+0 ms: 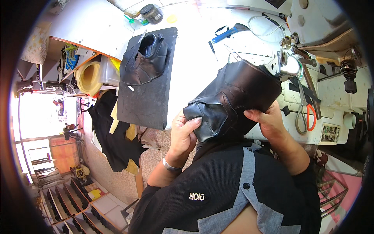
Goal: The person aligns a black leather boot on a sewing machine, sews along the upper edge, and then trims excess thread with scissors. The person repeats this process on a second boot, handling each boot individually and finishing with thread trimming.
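Observation:
A black leather shoe upper [245, 87] is held up in front of my body, both hands gripping its near side. My left hand [184, 130] pinches its left end, thumb on top of the shiny leather and fingers hidden beneath. My right hand [269, 119] grips the lower right edge with the thumb laid on top. The upper's far right edge lies close against the metal parts of a sewing machine [285, 64]; whether it touches the needle area is hidden. To the left, a second black leather upper [144, 60] rests on a black board [142, 103].
Grey-and-orange scissors [300, 117] and a small parts box [330, 132] lie right of my right hand. Farther back are a blue-handled tool [226, 36] and a dark jar [151, 15]. Black cloth [111, 132] hangs at the left, above a shelf rack [72, 202].

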`<action>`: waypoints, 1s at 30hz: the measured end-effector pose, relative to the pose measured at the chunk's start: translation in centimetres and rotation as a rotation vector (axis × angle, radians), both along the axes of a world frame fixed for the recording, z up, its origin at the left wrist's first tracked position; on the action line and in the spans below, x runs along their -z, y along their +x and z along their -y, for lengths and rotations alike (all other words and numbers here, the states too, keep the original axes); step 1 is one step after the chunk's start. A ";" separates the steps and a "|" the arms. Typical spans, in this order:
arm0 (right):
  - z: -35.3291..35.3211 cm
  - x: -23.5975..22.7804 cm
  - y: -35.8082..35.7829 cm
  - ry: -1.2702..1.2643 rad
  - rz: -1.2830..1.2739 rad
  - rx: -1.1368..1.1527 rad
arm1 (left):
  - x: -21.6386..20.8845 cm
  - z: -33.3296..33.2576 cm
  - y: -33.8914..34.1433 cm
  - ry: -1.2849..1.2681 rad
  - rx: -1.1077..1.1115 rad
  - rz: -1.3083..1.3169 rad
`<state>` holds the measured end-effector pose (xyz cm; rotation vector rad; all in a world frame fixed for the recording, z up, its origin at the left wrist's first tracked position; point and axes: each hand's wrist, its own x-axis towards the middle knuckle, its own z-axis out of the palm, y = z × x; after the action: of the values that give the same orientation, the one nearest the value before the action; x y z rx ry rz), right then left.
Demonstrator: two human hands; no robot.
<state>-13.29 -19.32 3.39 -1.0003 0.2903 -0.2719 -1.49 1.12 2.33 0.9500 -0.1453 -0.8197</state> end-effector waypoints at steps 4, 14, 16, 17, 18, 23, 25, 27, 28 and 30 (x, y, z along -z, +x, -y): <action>0.4 0.1 -0.1 -0.014 0.116 -0.029 | -0.2 0.1 0.1 0.048 0.005 0.009; 1.6 0.8 0.3 0.076 0.164 -0.105 | -0.4 0.3 0.5 0.048 0.097 -0.135; 1.7 1.0 0.4 0.098 0.163 -0.125 | -0.5 0.4 0.5 0.041 0.106 -0.147; 1.8 1.0 0.4 0.096 0.179 -0.127 | -0.6 0.5 0.5 0.038 0.113 -0.154; 1.9 1.0 0.4 0.086 0.177 -0.122 | -0.7 0.5 0.5 0.034 0.119 -0.161; 2.2 0.8 0.5 0.026 0.139 -0.104 | -0.6 0.6 0.6 -0.015 0.172 -0.277; 2.3 0.6 0.6 0.006 0.100 -0.048 | -0.4 0.6 0.6 -0.069 0.194 -0.345; 2.2 0.5 0.7 0.022 0.086 -0.037 | 0.0 0.7 0.4 -0.131 0.199 -0.372; 2.2 0.5 0.7 0.031 0.078 -0.032 | 0.1 0.7 0.4 -0.143 0.198 -0.386; 2.1 0.4 0.9 0.017 0.075 -0.039 | 0.2 0.7 0.4 -0.162 0.212 -0.390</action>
<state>-12.44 -21.45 2.95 -0.9758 0.2041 -0.2702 -1.14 0.40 2.14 0.6143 0.0270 -1.1557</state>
